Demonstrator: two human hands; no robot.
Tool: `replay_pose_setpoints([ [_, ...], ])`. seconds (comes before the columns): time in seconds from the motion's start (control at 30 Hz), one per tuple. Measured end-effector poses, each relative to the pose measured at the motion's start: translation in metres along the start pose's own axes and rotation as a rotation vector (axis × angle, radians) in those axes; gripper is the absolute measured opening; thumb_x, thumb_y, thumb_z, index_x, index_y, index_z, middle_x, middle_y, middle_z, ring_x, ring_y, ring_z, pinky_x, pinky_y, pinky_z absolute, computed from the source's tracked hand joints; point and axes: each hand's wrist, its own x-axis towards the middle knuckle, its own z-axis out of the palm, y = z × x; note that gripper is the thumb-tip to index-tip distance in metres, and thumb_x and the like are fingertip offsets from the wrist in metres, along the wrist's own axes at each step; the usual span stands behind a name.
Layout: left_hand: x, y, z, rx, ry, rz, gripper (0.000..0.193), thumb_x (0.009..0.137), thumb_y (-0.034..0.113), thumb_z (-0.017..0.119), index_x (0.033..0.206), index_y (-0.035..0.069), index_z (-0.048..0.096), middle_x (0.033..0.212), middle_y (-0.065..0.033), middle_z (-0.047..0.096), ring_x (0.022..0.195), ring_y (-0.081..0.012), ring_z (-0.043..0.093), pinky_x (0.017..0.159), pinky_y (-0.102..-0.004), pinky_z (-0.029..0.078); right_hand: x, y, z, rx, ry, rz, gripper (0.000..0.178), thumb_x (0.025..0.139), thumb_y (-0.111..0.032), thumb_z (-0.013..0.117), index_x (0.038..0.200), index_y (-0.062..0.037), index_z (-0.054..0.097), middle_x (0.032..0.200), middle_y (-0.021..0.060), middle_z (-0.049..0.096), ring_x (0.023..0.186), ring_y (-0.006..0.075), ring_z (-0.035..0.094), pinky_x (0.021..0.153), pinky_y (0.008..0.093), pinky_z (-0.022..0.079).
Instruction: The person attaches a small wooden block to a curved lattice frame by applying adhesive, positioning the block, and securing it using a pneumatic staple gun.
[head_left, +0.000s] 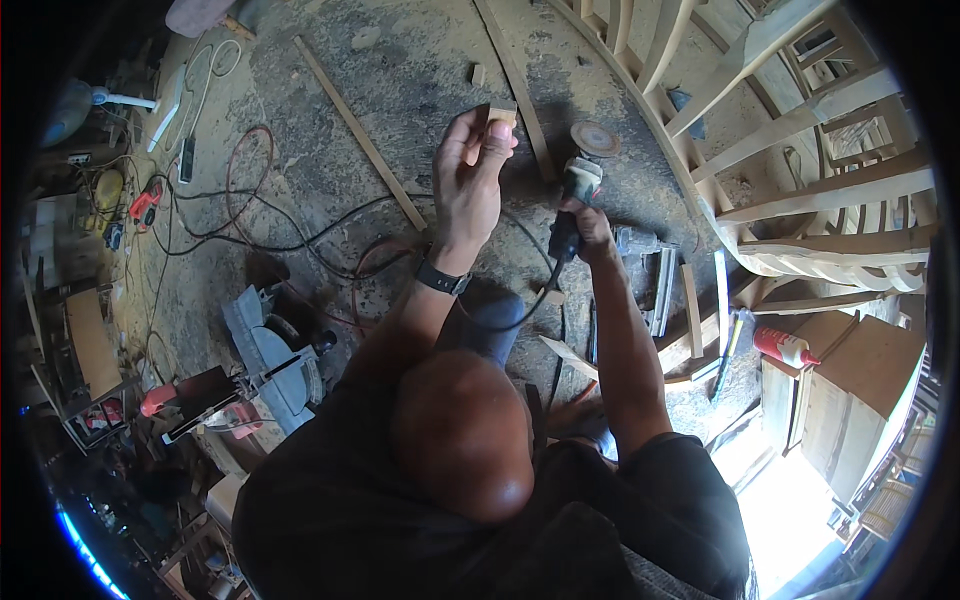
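Between the thumb and fingers of my left hand [470, 185] is a small wooden block [503, 113], raised above the floor. A dark watch band circles that wrist. My right hand [595, 232] is wrapped round the body of an angle grinder [580, 190]. The grinder's round, tan disc [596, 139] points away from me, to the right of the block and apart from it. From the grinder's rear a black cord [545, 290] loops down and off to the left. Whether the disc is spinning cannot be told.
Long wooden strips [360, 135] lie on the dusty floor ahead. Curved wooden frames [800, 170] stand at the right. A nail gun [650, 265] rests beside my right forearm; a red glue bottle [785, 347] lies near a wooden box [850, 390]. A mitre saw [270, 350] and tangled cords occupy the left.
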Motion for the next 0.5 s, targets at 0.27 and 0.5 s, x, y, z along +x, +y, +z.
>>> replay_pose_setpoints([
  [0.27, 0.004, 0.009, -0.047, 0.043, 0.035, 0.022, 0.043, 0.102, 0.031, 0.064, 0.128, -0.004, 0.060, 0.110, -0.0059, 0.065, 0.096, -0.0111, 0.057, 0.091, -0.0272, 0.046, -0.065, -0.041, 0.096, -0.138, 0.269, -0.286, 0.046, 0.088, -0.038, 0.072, 0.116, -0.0056, 0.056, 0.096, 0.0091, 0.064, 0.077, 0.0188, 0.064, 0.068, 0.0314, 0.053],
  [0.5, 0.006, 0.011, -0.059, 0.093, 0.000, 0.015, 0.051, 0.102, 0.034, 0.064, 0.134, -0.004, 0.056, 0.115, -0.0070, 0.065, 0.103, -0.0119, 0.058, 0.095, -0.0288, 0.046, -0.082, -0.091, 0.100, 0.009, 0.088, -0.293, 0.055, 0.093, -0.034, 0.072, 0.134, -0.0050, 0.049, 0.108, 0.0062, 0.063, 0.085, 0.0144, 0.063, 0.072, 0.0280, 0.054],
])
